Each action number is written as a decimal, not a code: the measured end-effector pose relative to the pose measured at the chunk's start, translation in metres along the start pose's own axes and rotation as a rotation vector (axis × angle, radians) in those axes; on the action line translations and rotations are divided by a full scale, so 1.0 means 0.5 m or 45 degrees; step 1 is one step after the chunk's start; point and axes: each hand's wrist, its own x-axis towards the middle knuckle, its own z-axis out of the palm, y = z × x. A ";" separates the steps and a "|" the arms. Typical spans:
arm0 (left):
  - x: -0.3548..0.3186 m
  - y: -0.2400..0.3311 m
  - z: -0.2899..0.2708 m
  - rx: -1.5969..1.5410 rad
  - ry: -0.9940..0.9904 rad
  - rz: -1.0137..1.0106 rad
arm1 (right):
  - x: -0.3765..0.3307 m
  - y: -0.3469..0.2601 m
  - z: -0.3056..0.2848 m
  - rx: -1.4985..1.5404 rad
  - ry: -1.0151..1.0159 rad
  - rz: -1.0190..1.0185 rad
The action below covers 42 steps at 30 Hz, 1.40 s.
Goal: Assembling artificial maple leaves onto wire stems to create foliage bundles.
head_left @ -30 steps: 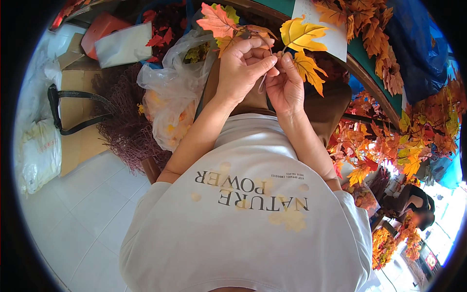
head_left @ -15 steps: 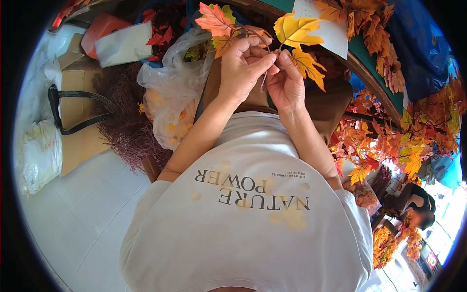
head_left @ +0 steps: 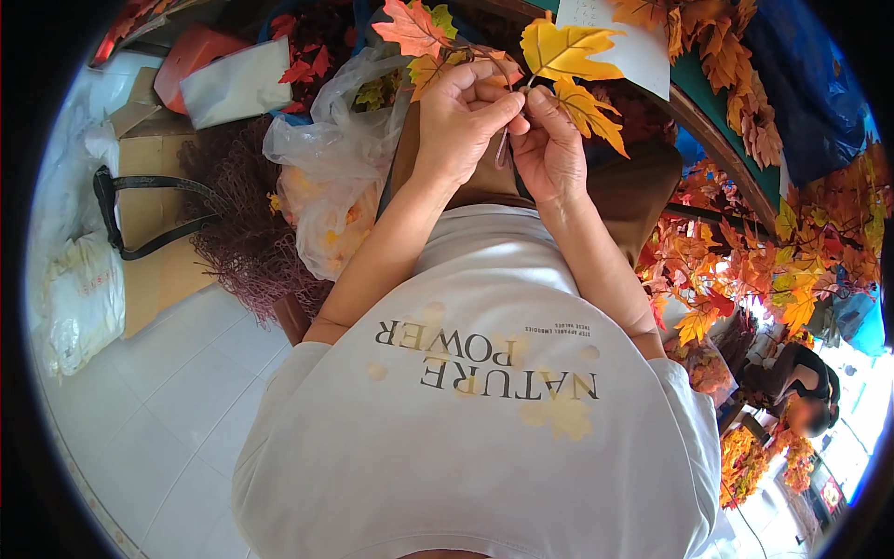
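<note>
Head view: my left hand point(head_left: 468, 121) is curled nearly closed, thumb and fingers on a thin brown artificial stem point(head_left: 504, 149). Just right of that stem, my right hand point(head_left: 551, 149), thumb and forefinger pinched together, has hold of a yellow two-leaf lobed sprig point(head_left: 568, 61) by its stalk. Left of the stem: a coral-red lobed leaf point(head_left: 413, 28), and, farther, a translucent plastic bag point(head_left: 321, 149).

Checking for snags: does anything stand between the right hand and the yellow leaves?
Nothing visible does. The right hand grips the yellow leaves low on their stem; the left hand is close beside, on the left, not between them.
</note>
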 end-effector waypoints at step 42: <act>0.002 -0.013 -0.007 -0.052 -0.034 -0.003 | 0.000 0.007 -0.026 -0.315 -0.068 -0.264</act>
